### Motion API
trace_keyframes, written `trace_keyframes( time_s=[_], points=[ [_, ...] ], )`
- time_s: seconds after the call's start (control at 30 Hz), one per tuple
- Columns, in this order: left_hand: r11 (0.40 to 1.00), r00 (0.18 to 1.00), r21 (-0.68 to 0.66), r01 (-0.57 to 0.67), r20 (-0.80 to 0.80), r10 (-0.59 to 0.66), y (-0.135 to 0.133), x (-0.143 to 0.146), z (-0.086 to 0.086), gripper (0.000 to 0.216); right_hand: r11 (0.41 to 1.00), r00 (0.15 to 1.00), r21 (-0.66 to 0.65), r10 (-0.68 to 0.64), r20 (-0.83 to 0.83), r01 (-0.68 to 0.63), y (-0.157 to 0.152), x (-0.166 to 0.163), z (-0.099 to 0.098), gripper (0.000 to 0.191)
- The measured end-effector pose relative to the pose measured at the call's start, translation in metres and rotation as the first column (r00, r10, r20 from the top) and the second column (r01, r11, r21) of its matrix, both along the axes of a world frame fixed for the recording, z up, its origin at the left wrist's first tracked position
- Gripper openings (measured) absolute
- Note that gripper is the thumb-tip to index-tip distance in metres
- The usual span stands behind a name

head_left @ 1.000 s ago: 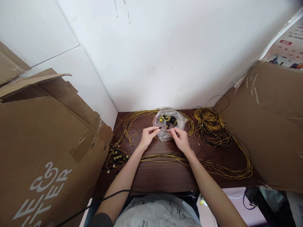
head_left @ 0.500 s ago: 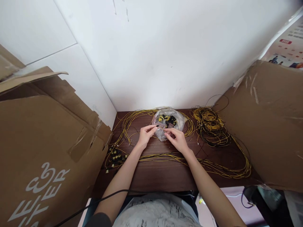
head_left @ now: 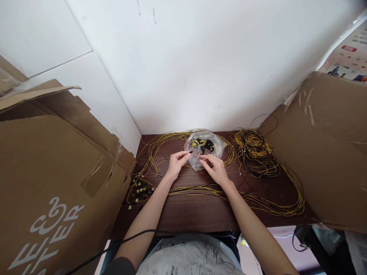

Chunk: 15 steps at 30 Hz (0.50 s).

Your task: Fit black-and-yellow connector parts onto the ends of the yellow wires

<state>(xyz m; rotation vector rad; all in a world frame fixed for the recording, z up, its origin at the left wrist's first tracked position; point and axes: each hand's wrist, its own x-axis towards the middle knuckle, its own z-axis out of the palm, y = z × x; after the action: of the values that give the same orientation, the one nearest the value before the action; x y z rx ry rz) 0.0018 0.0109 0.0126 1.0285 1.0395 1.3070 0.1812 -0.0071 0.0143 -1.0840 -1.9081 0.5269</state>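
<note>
Between thumb and forefinger, my left hand (head_left: 177, 164) pinches a small black connector (head_left: 191, 152). A thin wire (head_left: 196, 155) runs from it to my right hand (head_left: 213, 167), whose fingertips are closed on it. Both hands are at the near side of a clear plastic bag (head_left: 195, 163), which lies open with several black and yellow connectors (head_left: 203, 144) inside. Yellow and black wires (head_left: 156, 147) curve around behind the bag. Another wire bundle (head_left: 197, 189) passes under my forearms, with several black and yellow connector ends (head_left: 140, 190) at its left.
A tangled wire coil (head_left: 254, 149) lies at the table's back right. Cardboard boxes stand close on the left (head_left: 65, 172) and right (head_left: 323, 152). A white wall (head_left: 200, 68) rises behind the brown table (head_left: 195, 215). A black cable (head_left: 137, 233) crosses in front of my body.
My hands stay in nearly the same place. The right fingertips have shifted very slightly on the wire; the left hand keeps its pinch on the connector.
</note>
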Motion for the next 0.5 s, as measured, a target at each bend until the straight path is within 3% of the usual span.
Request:
trace_keyframes(
  time_s=[0.5],
  points=[
    [0.999, 0.994, 0.050, 0.015, -0.109, -0.009, -0.0006, 0.0002, -0.0019, 0.031, 0.999, 0.998, 0.011, -0.043, -0.038, 0.044, -0.0005, -0.0020, 0.0003, 0.025]
  ],
)
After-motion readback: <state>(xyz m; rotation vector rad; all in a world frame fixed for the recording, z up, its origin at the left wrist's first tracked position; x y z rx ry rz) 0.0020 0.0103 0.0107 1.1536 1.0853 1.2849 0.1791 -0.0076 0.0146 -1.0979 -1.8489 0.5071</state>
